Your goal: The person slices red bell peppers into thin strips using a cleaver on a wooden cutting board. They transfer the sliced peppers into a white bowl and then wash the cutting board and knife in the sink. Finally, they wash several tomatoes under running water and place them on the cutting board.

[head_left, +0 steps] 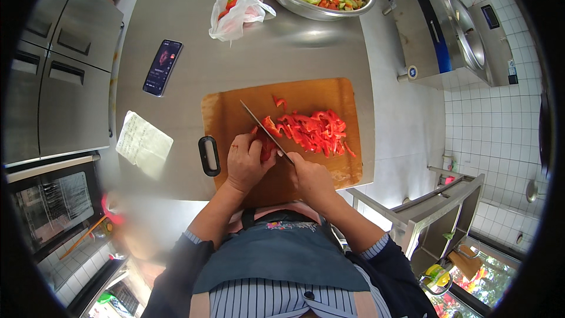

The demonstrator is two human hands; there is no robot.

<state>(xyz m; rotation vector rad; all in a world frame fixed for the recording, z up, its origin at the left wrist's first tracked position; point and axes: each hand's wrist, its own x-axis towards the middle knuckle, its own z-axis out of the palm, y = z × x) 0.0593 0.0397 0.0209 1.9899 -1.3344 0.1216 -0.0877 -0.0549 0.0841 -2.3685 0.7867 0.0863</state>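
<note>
My right hand (311,179) is closed on a kitchen knife (260,126), its blade slanting up and left across a piece of red bell pepper (265,149). My left hand (247,159) holds that piece down on a wooden cutting board (238,106) with a black handle (209,156). A cut chunk of pepper (271,126) lies just right of the blade. A pile of sliced red pepper (315,130) covers the board's right half, with a loose strip (279,102) above it. The knife's handle is hidden in my right hand.
Beyond the board on the steel table (198,66) stand a metal bowl (324,14) of chopped vegetables and a plastic bag (240,13) with red peppers. A smartphone (162,67) and a paper with writing (145,140) lie left. A steel sink (437,225) is at the lower right.
</note>
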